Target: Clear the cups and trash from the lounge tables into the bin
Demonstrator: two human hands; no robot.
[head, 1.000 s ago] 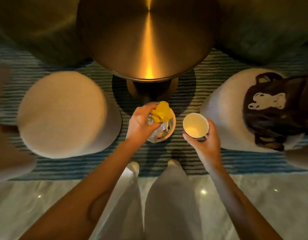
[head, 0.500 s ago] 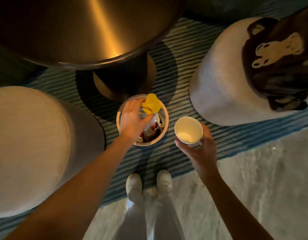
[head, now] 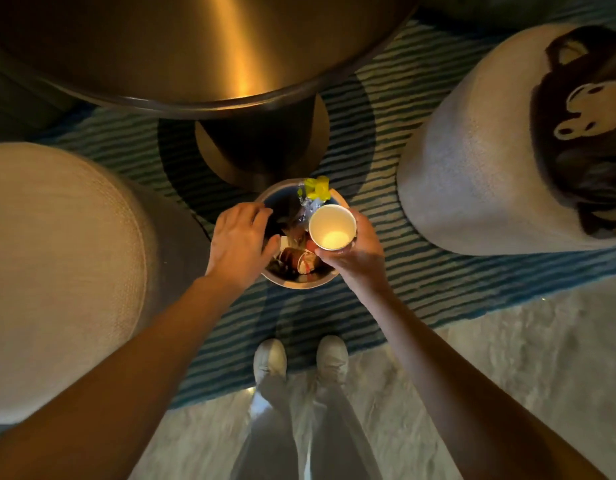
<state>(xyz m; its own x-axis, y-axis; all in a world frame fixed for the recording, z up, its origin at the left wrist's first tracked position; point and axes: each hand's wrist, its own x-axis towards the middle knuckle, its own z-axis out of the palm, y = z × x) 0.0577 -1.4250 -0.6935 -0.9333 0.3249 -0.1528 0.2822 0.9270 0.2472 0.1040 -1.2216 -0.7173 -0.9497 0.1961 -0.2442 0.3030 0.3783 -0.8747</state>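
Paper cup (head: 332,227) is upright in the right hand (head: 355,255), right over the bin (head: 301,283) rim. Yellow wrapper (head: 316,187) sits on the trash inside. Left hand (head: 238,244) hovers loose, holding nothing. Table pedestal (head: 258,147) just behind, pouf (head: 64,271) on the left

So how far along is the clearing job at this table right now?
Partly done. The bin already holds trash: a yellow wrapper at its far rim and a crumpled brown cup inside. The left hand hangs open over the bin, holding nothing. In hand: the right hand holds an upright white paper cup above the bin. Left: dropping that cup in. Other tables are out of view.
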